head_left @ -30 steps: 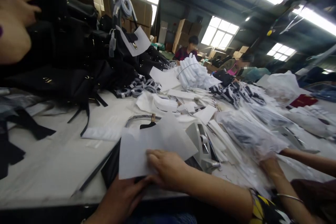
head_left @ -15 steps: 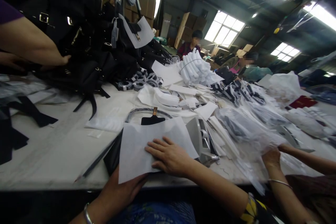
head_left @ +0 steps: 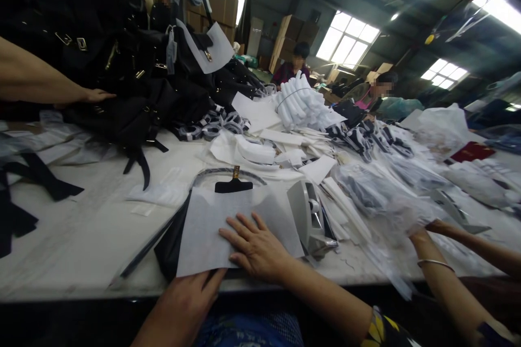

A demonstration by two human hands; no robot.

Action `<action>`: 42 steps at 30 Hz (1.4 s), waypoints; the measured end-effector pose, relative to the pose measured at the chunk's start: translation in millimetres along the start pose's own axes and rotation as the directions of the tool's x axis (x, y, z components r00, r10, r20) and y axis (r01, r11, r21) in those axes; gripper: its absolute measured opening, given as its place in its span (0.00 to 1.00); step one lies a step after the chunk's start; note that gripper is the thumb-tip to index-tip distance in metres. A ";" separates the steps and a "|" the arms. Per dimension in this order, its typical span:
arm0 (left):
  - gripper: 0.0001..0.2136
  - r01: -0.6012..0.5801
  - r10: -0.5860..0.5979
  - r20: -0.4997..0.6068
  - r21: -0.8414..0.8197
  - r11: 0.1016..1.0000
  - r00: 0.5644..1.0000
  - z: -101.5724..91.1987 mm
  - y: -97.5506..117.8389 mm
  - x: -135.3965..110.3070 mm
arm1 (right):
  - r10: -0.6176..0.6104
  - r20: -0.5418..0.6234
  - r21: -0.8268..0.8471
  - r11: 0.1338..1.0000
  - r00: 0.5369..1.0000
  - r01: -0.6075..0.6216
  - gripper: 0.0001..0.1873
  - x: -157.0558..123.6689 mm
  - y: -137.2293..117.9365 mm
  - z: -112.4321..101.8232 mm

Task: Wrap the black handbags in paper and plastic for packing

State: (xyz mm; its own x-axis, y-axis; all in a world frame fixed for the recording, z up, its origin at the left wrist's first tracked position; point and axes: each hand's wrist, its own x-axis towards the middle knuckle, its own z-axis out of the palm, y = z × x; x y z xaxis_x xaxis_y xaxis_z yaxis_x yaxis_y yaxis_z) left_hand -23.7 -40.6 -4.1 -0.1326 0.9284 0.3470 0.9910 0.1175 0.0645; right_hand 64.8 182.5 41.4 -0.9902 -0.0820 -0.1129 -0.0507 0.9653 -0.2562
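Note:
A white paper sheet (head_left: 211, 227) lies over a flat black bag (head_left: 169, 246) at the near table edge. My right hand (head_left: 254, 246) rests flat on the sheet with its fingers spread, holding nothing. My left hand (head_left: 185, 301) comes up from below the table edge. Its fingers are tucked around the sheet's near edge and are partly hidden. A black tab with a gold clasp (head_left: 234, 184) and a grey curved strap (head_left: 220, 173) stick out beyond the sheet's far edge.
A grey tape dispenser (head_left: 309, 217) stands right of the sheet. A co-worker's braceleted arm (head_left: 437, 271) reaches into plastic bags (head_left: 382, 195). Another person's arm (head_left: 49, 84) rests on piled black bags (head_left: 130, 103). White paper rolls (head_left: 301, 103) and scraps cover the far table (head_left: 81, 238).
My right hand went from curled at the sheet's lower edge to spread flat on it. At the left, another person's arm came down onto the black bags.

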 end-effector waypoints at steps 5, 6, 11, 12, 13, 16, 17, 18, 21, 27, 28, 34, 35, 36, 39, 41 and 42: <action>0.13 -0.119 0.103 -0.118 -0.142 0.983 0.988 -43.6 21.3 33.1 | 0.003 -0.038 -0.003 1.000 0.999 -0.003 0.28 1.2 -3.2 5.0; 0.15 -0.122 0.105 -0.109 -0.162 0.979 0.988 -44.8 18.2 44.4 | -0.004 -0.040 0.005 1.000 0.999 0.004 0.29 1.3 -3.7 6.8; 0.27 -0.053 0.052 -0.013 -0.123 0.991 0.999 -12.8 -28.9 69.8 | 0.019 -0.100 0.132 0.991 0.995 -0.006 0.33 2.3 1.5 12.0; 0.29 -0.034 0.036 0.022 -0.104 0.994 0.999 -5.9 -38.0 67.0 | 0.029 -0.119 0.186 0.983 0.992 -0.007 0.34 2.5 4.2 10.2; 0.30 -0.020 0.025 0.052 -0.085 0.996 0.998 -0.9 -45.1 63.1 | 0.036 -0.135 0.242 0.970 0.990 -0.002 0.35 2.6 7.1 7.1; 0.29 -0.028 0.032 0.113 -0.032 0.999 0.993 1.9 -54.3 52.5 | 0.017 -0.146 0.302 0.953 0.989 0.028 0.29 1.5 14.3 -8.2; 0.28 -0.043 0.045 0.121 -0.016 0.999 0.992 0.1 -54.4 50.8 | 0.015 -0.146 0.258 0.966 0.989 0.023 0.26 0.6 15.6 -13.8; 0.28 -0.056 0.056 0.128 -0.003 0.998 0.990 -2.1 -53.8 50.0 | 0.022 -0.147 0.191 0.981 0.989 0.006 0.24 -0.7 16.3 -18.8; 0.27 -0.070 0.067 0.121 0.024 0.997 0.990 -6.1 -51.5 49.6 | 0.058 -0.170 0.018 0.998 0.984 -0.056 0.28 -5.9 16.5 -25.7; 0.28 -0.084 0.082 0.093 0.024 0.996 0.992 -6.2 -51.7 47.5 | -0.062 -0.202 0.139 0.986 0.978 0.091 0.26 -13.9 19.6 -13.3; 0.28 -0.089 0.086 0.095 0.027 0.996 0.992 -6.8 -52.0 47.1 | -0.057 -0.206 0.156 0.984 0.977 0.090 0.25 -13.8 20.3 -11.8; 0.29 -0.117 0.109 0.092 0.084 0.990 0.990 -2.9 -53.7 41.5 | -0.112 -0.160 0.161 0.977 0.981 0.138 0.19 -9.7 22.6 -8.8; 0.29 -0.118 0.110 0.089 0.091 0.989 0.990 -0.8 -53.7 40.2 | -0.109 -0.157 0.161 0.978 0.982 0.135 0.19 -9.5 22.7 -7.2; 0.29 -0.116 0.108 0.085 0.097 0.989 0.991 1.4 -53.6 38.9 | -0.105 -0.152 0.158 0.979 0.983 0.129 0.19 -9.5 22.7 -5.3; 0.29 -0.098 0.090 0.079 0.102 0.990 0.993 6.4 -53.0 36.4 | -0.089 -0.143 0.134 0.985 0.986 0.108 0.18 -9.5 22.8 0.9; 0.28 -0.081 0.074 0.082 0.088 0.993 0.994 7.2 -52.7 36.3 | -0.081 -0.139 0.115 0.989 0.987 0.097 0.18 -9.1 23.2 3.6; 0.28 -0.076 0.070 0.084 0.075 0.994 0.994 6.9 -52.6 36.5 | -0.080 -0.136 0.109 0.989 0.987 0.095 0.17 -8.8 23.7 4.2</action>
State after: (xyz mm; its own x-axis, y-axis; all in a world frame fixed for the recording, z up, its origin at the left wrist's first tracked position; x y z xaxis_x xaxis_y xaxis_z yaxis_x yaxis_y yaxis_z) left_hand -80.5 -10.4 -1.3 -0.0608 0.9607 0.2707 0.9969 0.0722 -0.0324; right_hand 72.9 205.0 32.3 -0.9914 -0.1246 0.0397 -0.1304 0.9204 -0.3687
